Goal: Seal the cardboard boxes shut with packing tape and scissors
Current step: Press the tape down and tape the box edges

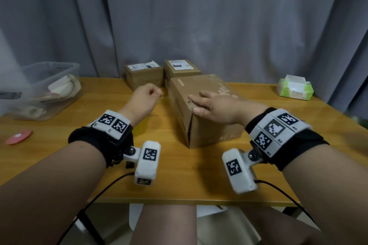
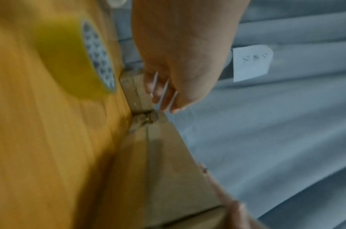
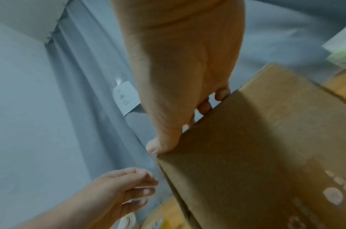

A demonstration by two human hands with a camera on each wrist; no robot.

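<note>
Cardboard box [image 1: 201, 105] nearest me sits mid-table under my right hand [image 1: 217, 105], fingers flat along its top, I judge to pin the flaps for taping. My left hand [image 1: 144, 98] hangs beside the box, fingers loosely curled and empty. Two smaller boxes [image 1: 144, 74] wait behind. Only the left wrist view shows the yellow packing tape roll [image 2: 70, 62] lying on the table [image 1: 179, 175], under my forearm; scissors appear nowhere.

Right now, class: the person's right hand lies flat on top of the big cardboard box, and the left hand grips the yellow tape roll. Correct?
Not quite. The right hand does lie flat on the big cardboard box, but the left hand holds nothing; the left wrist view shows the yellow tape roll untouched on the table.
</note>
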